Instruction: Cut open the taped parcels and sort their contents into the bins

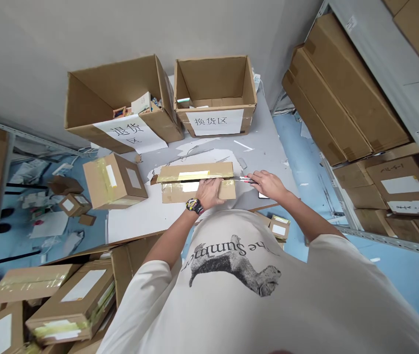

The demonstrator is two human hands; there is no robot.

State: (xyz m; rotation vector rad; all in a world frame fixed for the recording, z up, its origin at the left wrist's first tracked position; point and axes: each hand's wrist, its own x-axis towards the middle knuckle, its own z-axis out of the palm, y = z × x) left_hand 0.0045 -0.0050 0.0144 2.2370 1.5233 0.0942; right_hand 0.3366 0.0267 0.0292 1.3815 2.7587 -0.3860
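A long cardboard box (194, 169) lies on the table in front of me, with a dark slit running lengthwise between its two top halves. Strips of yellowish tape and white label pieces sit on both sides of that slit. My left hand (210, 192), below a black and yellow wristwatch (194, 206), grips the near half, its fingertips at the slit. At the box's right end, my right hand (268, 185) is closed around a utility knife (247, 180) with red and black on its handle. The blade side points left into the slit; its tip is hidden.
Two open cartons with paper signs, a left one (121, 135) and a right one (213, 123), stand at the table's back. A taped box (115, 181) sits left. Paper scraps litter the table (268, 142). Stacked parcels (73, 300) fill the lower left; shelved cartons (345, 93) stand right.
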